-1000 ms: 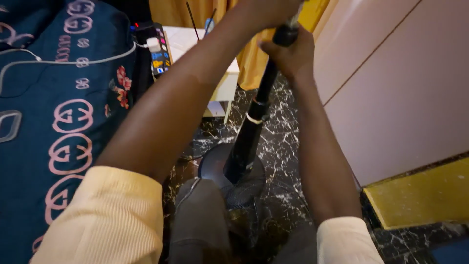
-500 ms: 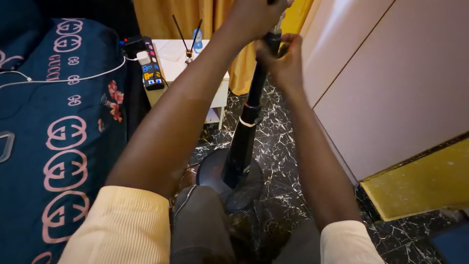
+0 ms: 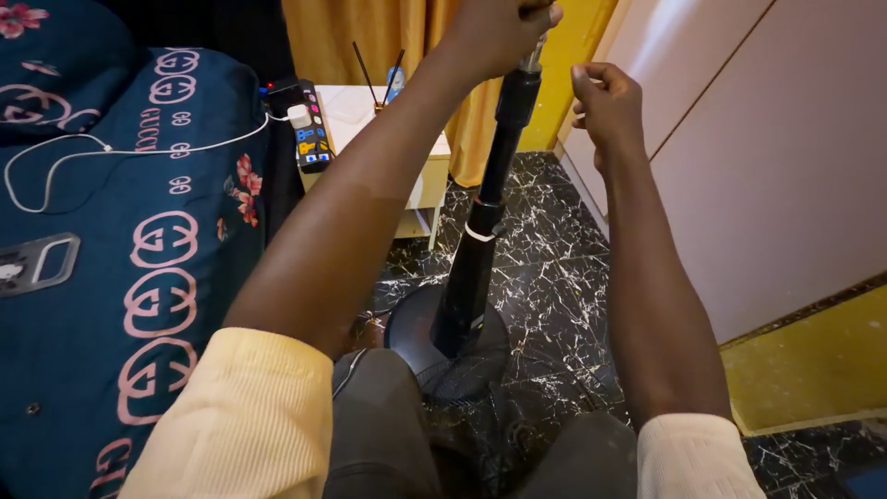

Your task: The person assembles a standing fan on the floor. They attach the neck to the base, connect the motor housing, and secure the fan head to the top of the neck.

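left hand [image 3: 504, 28] clenched around the top of a black stand pole [image 3: 485, 217], fist at the upper edge of view, fingers wrapped tight. right hand [image 3: 605, 102] just beside the pole's upper end but off it, fingers curled loosely inward, nothing visibly gripped; a small pinched item between fingertips cannot be ruled out.

pole upright with a slight lean, rising from a round black base [image 3: 448, 337] set on dark marble floor [image 3: 554, 277] with white veins, between the knees in grey trousers [image 3: 388, 434]. pale ring around the pole about midway; narrower silver section at the top, just under the left fist.

to the left, a bed under a dark teal cover [image 3: 120, 305] with pink ring patterns, a white cable [image 3: 102, 148] looping across it, a phone in a clear case [image 3: 37, 263] near the edge. beyond, a small white table [image 3: 416, 176] holding a power strip [image 3: 309, 129] and thin dark sticks in a holder. yellow curtain [image 3: 342, 37] behind; pale cupboard doors [image 3: 767, 157] to the right.
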